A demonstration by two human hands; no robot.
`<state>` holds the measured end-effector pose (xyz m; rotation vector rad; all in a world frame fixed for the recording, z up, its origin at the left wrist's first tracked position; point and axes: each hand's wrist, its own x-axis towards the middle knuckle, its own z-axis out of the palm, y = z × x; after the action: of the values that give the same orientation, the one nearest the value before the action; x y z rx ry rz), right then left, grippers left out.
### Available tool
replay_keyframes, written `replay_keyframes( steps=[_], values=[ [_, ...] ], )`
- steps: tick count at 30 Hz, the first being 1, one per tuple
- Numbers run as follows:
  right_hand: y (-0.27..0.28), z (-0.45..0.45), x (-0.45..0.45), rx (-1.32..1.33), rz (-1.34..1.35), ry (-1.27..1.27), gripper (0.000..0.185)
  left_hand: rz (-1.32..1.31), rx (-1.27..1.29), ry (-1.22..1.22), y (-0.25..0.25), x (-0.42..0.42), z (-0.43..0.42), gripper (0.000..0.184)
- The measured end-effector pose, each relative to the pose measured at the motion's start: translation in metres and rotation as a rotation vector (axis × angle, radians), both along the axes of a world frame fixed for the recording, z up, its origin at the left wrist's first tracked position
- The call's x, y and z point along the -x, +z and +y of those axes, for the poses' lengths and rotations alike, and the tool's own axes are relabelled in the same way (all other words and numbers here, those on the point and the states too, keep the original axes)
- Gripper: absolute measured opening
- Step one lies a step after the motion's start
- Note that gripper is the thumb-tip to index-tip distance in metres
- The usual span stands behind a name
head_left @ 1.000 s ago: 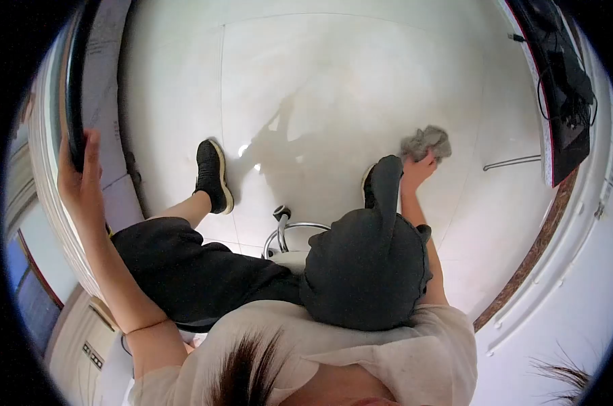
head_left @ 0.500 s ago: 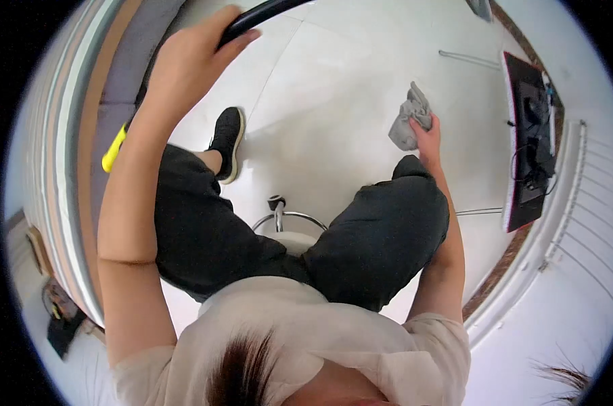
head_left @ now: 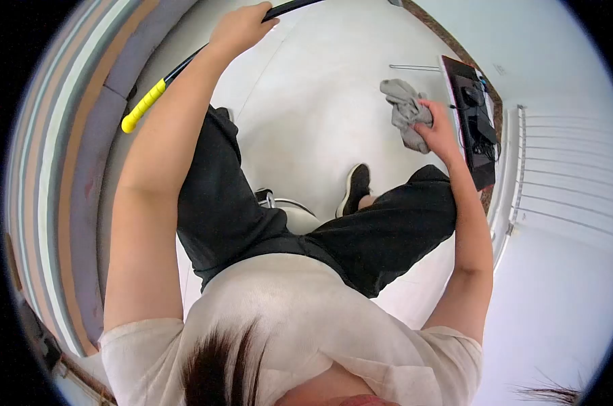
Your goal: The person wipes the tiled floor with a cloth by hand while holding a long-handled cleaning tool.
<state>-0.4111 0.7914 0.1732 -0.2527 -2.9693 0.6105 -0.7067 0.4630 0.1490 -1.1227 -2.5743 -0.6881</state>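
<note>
My left hand [head_left: 242,28] is wrapped round a black pole [head_left: 179,66] near the top of the view. The pole has a yellow grip [head_left: 144,106] at its lower left end, and its far end runs out of the top edge. On the right, my right hand [head_left: 439,130] holds a crumpled grey cloth [head_left: 406,111] above the pale floor. The fingers press into the cloth's right side, and the rest of it hangs loosely to the left.
A striped bed or sofa edge [head_left: 54,169] curves along the left. To the right is a black board with cables [head_left: 470,101], beside a white rack [head_left: 570,159] by the wall. My legs are spread over a chrome-based stool [head_left: 296,208].
My left hand has moved up and right with the pole, and its yellow grip shows more fully. The cloth has stayed in my right hand. My right foot now shows between my knees.
</note>
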Motion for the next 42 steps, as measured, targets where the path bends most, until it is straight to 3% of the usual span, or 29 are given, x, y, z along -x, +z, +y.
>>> replay_keyframes(
  steps=[8, 13, 19, 26, 33, 41, 42],
  values=[
    [-0.028, 0.032, -0.081, -0.099, 0.139, -0.206, 0.050, -0.041, 0.011, 0.119, 0.031, -0.028, 0.004, 0.033],
    [-0.048, 0.049, -0.057, 0.001, 0.109, -0.127, 0.050, -0.156, 0.012, 0.163, 0.019, -0.017, 0.011, 0.038],
    [-0.034, 0.054, -0.017, 0.116, 0.117, -0.101, 0.050, -0.227, 0.074, 0.264, 0.032, 0.000, 0.052, 0.039],
    [-0.034, 0.076, 0.000, 0.007, 0.077, -0.129, 0.048, -0.152, 0.002, 0.149, 0.038, 0.007, 0.084, 0.034],
    [-0.055, 0.112, 0.012, -0.139, 0.000, -0.143, 0.047, -0.101, -0.009, 0.196, 0.042, -0.004, 0.083, 0.029],
    [-0.056, 0.125, 0.026, -0.098, 0.010, -0.122, 0.049, -0.080, -0.045, 0.258, 0.028, 0.005, 0.070, 0.028],
    [-0.057, 0.126, 0.025, -0.068, 0.024, -0.122, 0.050, -0.186, 0.038, 0.275, 0.033, 0.002, 0.067, 0.036]
  ],
)
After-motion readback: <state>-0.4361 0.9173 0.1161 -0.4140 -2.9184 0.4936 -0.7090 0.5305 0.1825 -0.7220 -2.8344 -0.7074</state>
